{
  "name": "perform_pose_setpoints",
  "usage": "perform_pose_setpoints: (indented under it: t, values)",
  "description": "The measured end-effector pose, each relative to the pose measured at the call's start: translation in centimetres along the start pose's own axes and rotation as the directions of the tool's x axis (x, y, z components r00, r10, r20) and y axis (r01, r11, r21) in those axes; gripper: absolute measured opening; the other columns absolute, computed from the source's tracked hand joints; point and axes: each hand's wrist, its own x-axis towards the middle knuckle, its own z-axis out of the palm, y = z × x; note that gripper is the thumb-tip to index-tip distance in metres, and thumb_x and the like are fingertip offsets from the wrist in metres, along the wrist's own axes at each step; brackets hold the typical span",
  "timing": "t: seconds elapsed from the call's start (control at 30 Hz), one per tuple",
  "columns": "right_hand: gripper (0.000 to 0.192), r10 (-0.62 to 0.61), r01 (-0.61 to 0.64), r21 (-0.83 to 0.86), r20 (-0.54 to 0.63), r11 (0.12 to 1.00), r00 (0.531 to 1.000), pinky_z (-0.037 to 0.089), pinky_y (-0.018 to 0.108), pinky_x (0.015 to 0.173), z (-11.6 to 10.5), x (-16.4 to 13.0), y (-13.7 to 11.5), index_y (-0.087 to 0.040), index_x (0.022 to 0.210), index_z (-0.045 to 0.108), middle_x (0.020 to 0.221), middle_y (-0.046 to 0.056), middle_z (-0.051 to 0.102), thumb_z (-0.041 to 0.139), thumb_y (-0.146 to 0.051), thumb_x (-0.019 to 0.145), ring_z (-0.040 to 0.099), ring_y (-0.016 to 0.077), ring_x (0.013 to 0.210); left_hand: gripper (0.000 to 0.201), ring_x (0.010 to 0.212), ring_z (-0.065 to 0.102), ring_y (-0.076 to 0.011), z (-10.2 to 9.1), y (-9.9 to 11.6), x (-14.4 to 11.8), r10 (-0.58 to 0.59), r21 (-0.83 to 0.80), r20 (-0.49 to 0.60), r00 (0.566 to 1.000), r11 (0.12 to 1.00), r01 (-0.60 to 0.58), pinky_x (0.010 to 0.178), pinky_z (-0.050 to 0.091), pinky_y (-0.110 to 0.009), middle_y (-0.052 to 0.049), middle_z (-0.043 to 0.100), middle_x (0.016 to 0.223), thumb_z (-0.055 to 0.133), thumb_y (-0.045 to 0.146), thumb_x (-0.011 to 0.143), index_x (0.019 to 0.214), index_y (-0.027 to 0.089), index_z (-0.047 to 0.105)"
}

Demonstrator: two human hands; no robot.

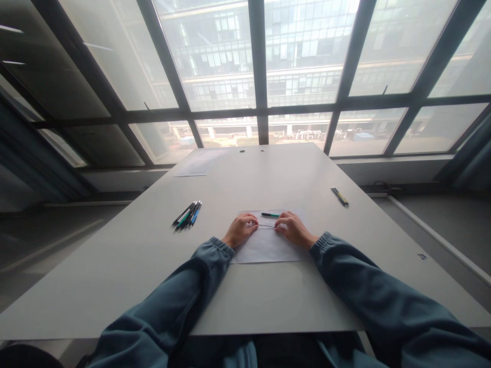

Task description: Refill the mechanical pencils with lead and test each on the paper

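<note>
Both hands down on the sheet, mid tabletop. Left hand and right hand face each other, knuckles up, w/ a thin dark refill stretched between them. Left grip: fingertips pinched together on the refill's left end. Right grip: same, fingers closed on the right end. Refill lies level, just above the paper, can't tell if it touches. Just beyond it, a green pen lies on the sheet's far edge, near both hands but apart from them. Blue sleeves run back from both wrists toward the camera.

Off to the left, a bunch of pens on the tabletop, well apart from the hands. Far right, a lone pen pair lying diagonal, too small to tell more. Far end of the tabletop: another paper near the window, bldgs outside.
</note>
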Motion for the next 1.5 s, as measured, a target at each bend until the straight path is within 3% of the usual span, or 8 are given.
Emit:
perform_pose_setpoints:
  t: [0.27, 0.6, 0.8, 0.9, 1.0, 1.17, 1.3, 1.5]
  values:
    - [0.01, 0.01, -0.01, -0.048, -0.002, 0.999, 1.0, 0.043, 0.032, 0.084, 0.1, 0.0, 0.2, -0.021, 0.081, 0.071, 0.088, 0.004, 0.066, 0.069, -0.011, 0.083, 0.056, 0.0199, 0.09, 0.003, 0.099, 0.062, -0.0225, 0.0, -0.2, 0.0, 0.002, 0.03, -0.007, 1.0, 1.0, -0.002, 0.095, 0.046, -0.04, -0.005, 0.07, 0.098, 0.07, 0.02, 0.081, 0.083, 0.021, 0.072]
    - [0.017, 0.066, -0.077, -0.29, -0.047, 0.954, 0.997, 0.039, 0.033, 0.076, -0.9, -0.2, 0.3, -0.02, 0.08, 0.071, 0.089, 0.009, 0.064, 0.06, -0.012, 0.09, 0.053, 0.0233, 0.087, 0.005, 0.102, 0.058, -0.0251, -0.1, -0.5, -0.2, -0.033, 0.167, -0.051, 0.998, 0.985, 0.041, 0.098, 0.044, -0.044, -0.007, 0.067, 0.104, 0.069, 0.019, 0.08, 0.08, 0.022, 0.073]
    - [0.016, 0.073, -0.085, -0.285, -0.051, 0.955, 0.996, 0.039, 0.035, 0.078, -1.1, -0.3, 0.1, -0.021, 0.082, 0.072, 0.09, 0.009, 0.065, 0.06, -0.014, 0.09, 0.053, 0.0243, 0.09, 0.011, 0.101, 0.057, -0.0255, 0.0, -0.4, -0.3, -0.03, 0.171, -0.049, 0.998, 0.985, 0.038, 0.096, 0.045, -0.043, -0.007, 0.067, 0.104, 0.07, 0.018, 0.078, 0.087, 0.022, 0.073]
    - [0.021, 0.061, -0.08, -0.245, -0.084, 0.966, 0.995, 0.041, 0.035, 0.08, -1.1, -0.3, -0.1, -0.021, 0.087, 0.073, 0.092, 0.009, 0.066, 0.055, -0.013, 0.092, 0.053, 0.0245, 0.091, 0.013, 0.099, 0.058, -0.0238, -0.1, -0.2, -0.1, -0.021, 0.141, -0.118, 0.993, 0.989, 0.038, 0.096, 0.045, -0.041, -0.006, 0.067, 0.101, 0.066, 0.019, 0.082, 0.092, 0.022, 0.073]
    - [0.028, 0.06, -0.089, -0.138, -0.2, 0.986, 0.978, 0.043, 0.036, 0.083, -1.3, -0.2, -0.1, -0.021, 0.094, 0.073, 0.094, 0.009, 0.067, 0.049, -0.009, 0.092, 0.053, 0.0246, 0.092, 0.015, 0.091, 0.059, -0.0213, -0.2, -0.2, 0.1, -0.054, 0.111, -0.237, 0.97, 0.99, 0.083, 0.089, 0.047, -0.038, -0.005, 0.069, 0.097, 0.059, 0.018, 0.086, 0.093, 0.022, 0.072]
    - [0.033, 0.209, -0.179, 0.11, -0.443, 0.978, 0.872, 0.046, 0.037, 0.083, -1.2, 0.2, 1.4, -0.019, 0.089, 0.071, 0.086, 0.008, 0.067, 0.041, -0.007, 0.087, 0.057, 0.024, 0.088, 0.018, 0.078, 0.061, -0.0185, -0.1, -1.1, 0.2, -0.155, 0.018, -0.258, 0.954, 0.986, 0.165, 0.075, 0.049, -0.032, -0.003, 0.072, 0.086, 0.055, 0.016, 0.084, 0.089, 0.02, 0.072]
    - [0.03, 0.305, -0.21, 0.237, -0.505, 0.949, 0.807, 0.047, 0.036, 0.081, -0.8, 0.4, 2.3, -0.019, 0.083, 0.069, 0.083, 0.007, 0.067, 0.041, -0.007, 0.081, 0.059, 0.0227, 0.085, 0.019, 0.074, 0.063, -0.017, 0.1, -1.5, 0.1, -0.218, -0.048, -0.275, 0.936, 0.976, 0.213, 0.07, 0.05, -0.029, -0.003, 0.074, 0.083, 0.055, 0.016, 0.082, 0.088, 0.019, 0.073]
    - [0.027, 0.279, -0.197, 0.214, -0.487, 0.957, 0.828, 0.046, 0.035, 0.08, -0.5, 0.4, 2.2, -0.019, 0.083, 0.068, 0.082, 0.007, 0.067, 0.043, -0.011, 0.084, 0.059, 0.0225, 0.085, 0.019, 0.073, 0.063, -0.0167, 0.2, -1.4, 0.1, -0.222, -0.059, -0.273, 0.936, 0.975, 0.214, 0.069, 0.05, -0.029, -0.003, 0.074, 0.081, 0.056, 0.016, 0.082, 0.087, 0.019, 0.073]
